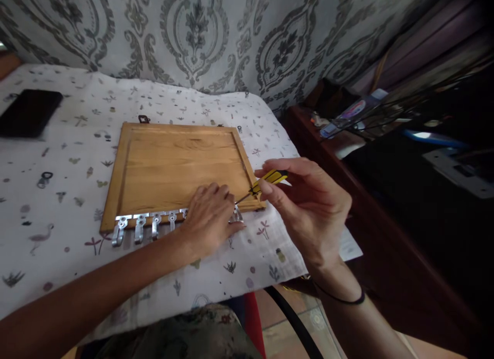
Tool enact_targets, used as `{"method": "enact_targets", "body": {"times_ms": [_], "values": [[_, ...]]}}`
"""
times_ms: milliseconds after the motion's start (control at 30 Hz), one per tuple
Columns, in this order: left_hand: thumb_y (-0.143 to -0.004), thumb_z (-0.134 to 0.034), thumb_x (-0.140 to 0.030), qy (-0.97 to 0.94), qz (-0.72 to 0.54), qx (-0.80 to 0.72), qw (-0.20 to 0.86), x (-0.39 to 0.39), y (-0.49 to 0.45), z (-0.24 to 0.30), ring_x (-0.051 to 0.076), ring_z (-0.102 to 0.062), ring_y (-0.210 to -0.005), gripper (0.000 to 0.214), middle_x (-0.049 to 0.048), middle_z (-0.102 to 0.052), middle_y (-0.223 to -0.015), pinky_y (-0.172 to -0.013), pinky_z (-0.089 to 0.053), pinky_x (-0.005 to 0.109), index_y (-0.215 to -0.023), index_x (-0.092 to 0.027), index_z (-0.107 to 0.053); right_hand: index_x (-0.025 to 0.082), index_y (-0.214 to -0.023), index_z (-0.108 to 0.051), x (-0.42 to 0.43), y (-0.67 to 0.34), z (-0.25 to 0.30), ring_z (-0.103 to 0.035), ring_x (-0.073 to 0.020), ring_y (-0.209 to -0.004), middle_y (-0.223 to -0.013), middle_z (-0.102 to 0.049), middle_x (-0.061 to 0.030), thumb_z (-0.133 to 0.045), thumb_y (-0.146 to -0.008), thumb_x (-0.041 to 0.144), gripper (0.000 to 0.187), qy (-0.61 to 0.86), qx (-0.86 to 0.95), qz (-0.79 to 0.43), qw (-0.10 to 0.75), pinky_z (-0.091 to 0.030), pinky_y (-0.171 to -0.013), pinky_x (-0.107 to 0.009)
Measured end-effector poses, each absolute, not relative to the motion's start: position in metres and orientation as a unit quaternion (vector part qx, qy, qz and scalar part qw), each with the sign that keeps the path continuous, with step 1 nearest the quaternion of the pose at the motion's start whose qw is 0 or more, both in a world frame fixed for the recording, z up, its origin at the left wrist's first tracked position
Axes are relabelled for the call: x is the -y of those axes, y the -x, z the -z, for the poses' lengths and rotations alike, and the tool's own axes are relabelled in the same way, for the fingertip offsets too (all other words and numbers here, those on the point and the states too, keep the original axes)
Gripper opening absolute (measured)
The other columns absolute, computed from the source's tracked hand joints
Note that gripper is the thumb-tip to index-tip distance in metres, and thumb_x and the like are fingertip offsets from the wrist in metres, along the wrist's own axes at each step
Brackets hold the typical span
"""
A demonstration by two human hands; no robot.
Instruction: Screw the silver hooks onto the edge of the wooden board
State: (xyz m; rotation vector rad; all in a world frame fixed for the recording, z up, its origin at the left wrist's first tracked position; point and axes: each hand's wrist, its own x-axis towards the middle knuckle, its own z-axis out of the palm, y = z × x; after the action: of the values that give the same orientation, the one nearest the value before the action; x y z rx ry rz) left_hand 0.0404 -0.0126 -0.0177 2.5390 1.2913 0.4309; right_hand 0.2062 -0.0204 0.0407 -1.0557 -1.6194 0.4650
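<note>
A wooden board (173,166) lies flat on a cloth-covered table (57,194), with a row of several metal hooks (141,225) along its near edge. My left hand (210,217) rests palm down over the right end of that row, fingers closed on a hook there. My right hand (304,204) pinches a small yellow-and-black screwdriver (268,180) between thumb and fingers. The screwdriver's tip points at the board's near right corner, beside my left fingers.
A black phone (29,112) lies at the table's far left. Small dark metal hangers (45,178) sit loose on the cloth. A dark wooden shelf (386,158) with cluttered items stands to the right. A patterned wall (200,34) rises behind.
</note>
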Motion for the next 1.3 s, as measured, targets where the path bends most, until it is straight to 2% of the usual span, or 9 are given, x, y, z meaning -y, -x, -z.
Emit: {"method": "enact_targets", "body": {"times_ms": [100,300,400,633,833,933,1033,1133,1300], "values": [[-0.093,-0.071,-0.054,-0.874,-0.15,-0.444,0.131,0.012,-0.04,0.019,0.032,-0.057,-0.113,0.042,0.0104,-0.067,-0.115,-0.094,-0.045,0.047,-0.107,-0.015,-0.07,0.026,-0.1,-0.078,0.02,-0.207,-0.041,-0.072,-0.0182,-0.089,-0.097,-0.074,-0.0017,-0.083,-0.087,0.021,0.015,0.46,0.68,-0.167,0.546,-0.063,-0.065,-0.028],[-0.093,-0.072,-0.053,-0.87,-0.14,-0.453,0.135,0.012,-0.041,0.013,0.032,-0.058,-0.114,0.042,0.0103,-0.067,-0.115,-0.095,-0.046,0.046,-0.109,-0.015,-0.069,0.031,-0.126,-0.073,0.022,-0.212,-0.041,-0.074,-0.0221,-0.102,-0.11,-0.077,-0.0031,-0.076,-0.093,0.019,0.035,0.434,0.685,-0.206,0.548,-0.065,-0.075,-0.036],[-0.093,-0.072,-0.053,-0.87,-0.138,-0.454,0.134,0.013,-0.041,0.012,0.032,-0.059,-0.113,0.042,0.0105,-0.067,-0.114,-0.095,-0.046,0.046,-0.109,-0.014,-0.068,0.031,-0.123,-0.074,0.022,-0.21,-0.039,-0.074,-0.022,-0.101,-0.109,-0.076,-0.0036,-0.072,-0.096,0.022,0.029,0.44,0.678,-0.225,0.545,-0.065,-0.072,-0.034],[-0.094,-0.071,-0.053,-0.873,-0.153,-0.445,0.13,0.014,-0.04,0.018,0.031,-0.058,-0.111,0.039,0.0104,-0.067,-0.112,-0.094,-0.046,0.046,-0.103,-0.016,-0.068,0.032,-0.113,-0.079,0.017,-0.211,-0.036,-0.069,-0.0194,-0.093,-0.104,-0.071,-0.0024,-0.081,-0.089,0.02,0.027,0.445,0.678,-0.176,0.558,-0.062,-0.064,-0.03],[-0.093,-0.073,-0.051,-0.87,-0.151,-0.449,0.139,0.014,-0.041,0.016,0.032,-0.058,-0.113,0.04,0.0107,-0.067,-0.114,-0.095,-0.046,0.046,-0.107,-0.015,-0.068,0.036,-0.137,-0.066,0.02,-0.215,-0.041,-0.074,-0.0251,-0.11,-0.128,-0.074,-0.0051,-0.076,-0.094,0.023,0.046,0.439,0.688,-0.222,0.534,-0.066,-0.08,-0.038],[-0.093,-0.073,-0.051,-0.868,-0.144,-0.454,0.141,0.014,-0.041,0.014,0.033,-0.058,-0.114,0.041,0.0113,-0.066,-0.114,-0.097,-0.046,0.047,-0.109,-0.014,-0.068,0.032,-0.132,-0.068,0.021,-0.211,-0.042,-0.076,-0.0243,-0.107,-0.118,-0.077,-0.0055,-0.073,-0.096,0.025,0.037,0.438,0.68,-0.25,0.532,-0.067,-0.074,-0.035],[-0.093,-0.072,-0.052,-0.867,-0.141,-0.457,0.139,0.014,-0.041,0.013,0.033,-0.058,-0.114,0.041,0.0114,-0.066,-0.114,-0.097,-0.046,0.047,-0.109,-0.014,-0.069,0.025,-0.117,-0.071,0.019,-0.205,-0.039,-0.077,-0.0224,-0.098,-0.105,-0.078,-0.005,-0.074,-0.095,0.027,0.023,0.441,0.657,-0.269,0.549,-0.067,-0.068,-0.032],[-0.094,-0.071,-0.052,-0.868,-0.149,-0.454,0.137,0.014,-0.041,0.014,0.033,-0.058,-0.114,0.04,0.0111,-0.066,-0.114,-0.097,-0.046,0.047,-0.109,-0.014,-0.068,0.024,-0.106,-0.071,0.015,-0.202,-0.035,-0.076,-0.0189,-0.087,-0.096,-0.075,-0.0018,-0.079,-0.091,0.027,0.017,0.429,0.642,-0.268,0.576,-0.065,-0.062,-0.029],[-0.093,-0.072,-0.051,-0.868,-0.155,-0.45,0.139,0.014,-0.041,0.016,0.032,-0.058,-0.111,0.038,0.0109,-0.065,-0.11,-0.094,-0.046,0.046,-0.105,-0.015,-0.068,0.026,-0.108,-0.073,0.01,-0.204,-0.038,-0.076,-0.0174,-0.079,-0.091,-0.076,-0.0011,-0.076,-0.095,0.03,0.014,0.428,0.66,-0.256,0.562,-0.063,-0.056,-0.027]]}}
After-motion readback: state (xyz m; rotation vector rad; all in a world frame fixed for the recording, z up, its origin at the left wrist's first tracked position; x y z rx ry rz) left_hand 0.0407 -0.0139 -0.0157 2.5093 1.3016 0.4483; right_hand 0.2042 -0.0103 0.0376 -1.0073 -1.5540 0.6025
